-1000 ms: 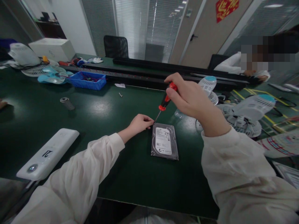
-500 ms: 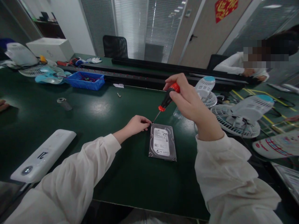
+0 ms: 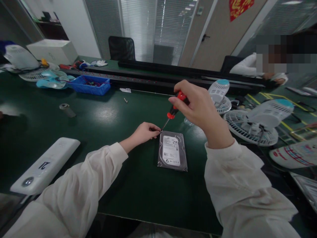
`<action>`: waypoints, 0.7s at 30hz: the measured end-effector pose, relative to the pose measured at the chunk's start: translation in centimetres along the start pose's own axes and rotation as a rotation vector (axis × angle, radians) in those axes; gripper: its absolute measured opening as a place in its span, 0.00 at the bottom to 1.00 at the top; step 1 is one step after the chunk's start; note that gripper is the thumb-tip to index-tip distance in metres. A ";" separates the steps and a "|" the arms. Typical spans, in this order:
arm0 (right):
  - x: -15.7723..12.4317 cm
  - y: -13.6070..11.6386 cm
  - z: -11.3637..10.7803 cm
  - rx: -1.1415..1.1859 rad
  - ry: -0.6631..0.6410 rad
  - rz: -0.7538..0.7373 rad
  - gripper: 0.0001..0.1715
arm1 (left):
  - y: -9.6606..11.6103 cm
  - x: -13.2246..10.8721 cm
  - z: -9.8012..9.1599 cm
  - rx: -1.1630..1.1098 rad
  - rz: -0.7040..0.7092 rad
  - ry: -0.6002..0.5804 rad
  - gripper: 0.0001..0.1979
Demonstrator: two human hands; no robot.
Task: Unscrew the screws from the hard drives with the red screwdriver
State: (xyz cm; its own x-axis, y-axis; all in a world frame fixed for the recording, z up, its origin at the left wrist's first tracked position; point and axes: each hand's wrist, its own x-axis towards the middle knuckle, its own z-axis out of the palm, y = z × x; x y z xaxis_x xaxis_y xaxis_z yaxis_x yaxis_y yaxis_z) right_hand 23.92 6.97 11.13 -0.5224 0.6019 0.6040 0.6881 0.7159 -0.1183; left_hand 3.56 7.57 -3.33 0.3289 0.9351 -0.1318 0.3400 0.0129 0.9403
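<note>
A hard drive (image 3: 182, 155) lies flat on the dark green tabletop, its white label facing up. My right hand (image 3: 196, 104) is wrapped round the red and black handle of a screwdriver (image 3: 171, 112). The shaft slants down to the left, and its tip is at the drive's far left corner. Beside that tip, the fingers of my left hand (image 3: 146, 131) are pinched together at the corner. Whatever lies between those fingertips is too small to make out.
To the left lie a white device marked 21 (image 3: 47, 165) and a small metal cylinder (image 3: 67, 110). Further back is a blue tray (image 3: 90, 86) with wires. White fans (image 3: 262, 122) stand on the right. Another person (image 3: 245, 66) sits across the table.
My right hand has shifted its grip on the screwdriver handle, the thumb now further left and the wrist turned. My left hand and the hard drive stay nearly in place.
</note>
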 end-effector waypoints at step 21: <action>-0.1 0.1 0.5 0.120 -0.036 -0.058 0.07 | 0.5 -0.1 -0.4 -0.023 -0.067 0.010 0.09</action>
State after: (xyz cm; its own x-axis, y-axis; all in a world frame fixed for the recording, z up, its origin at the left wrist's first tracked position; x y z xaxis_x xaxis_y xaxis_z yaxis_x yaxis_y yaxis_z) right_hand 23.79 7.19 10.64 -0.5786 0.5691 0.5842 0.5920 0.7858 -0.1791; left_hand 3.37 7.61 -2.71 0.2971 0.9354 -0.1917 0.3409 0.0836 0.9364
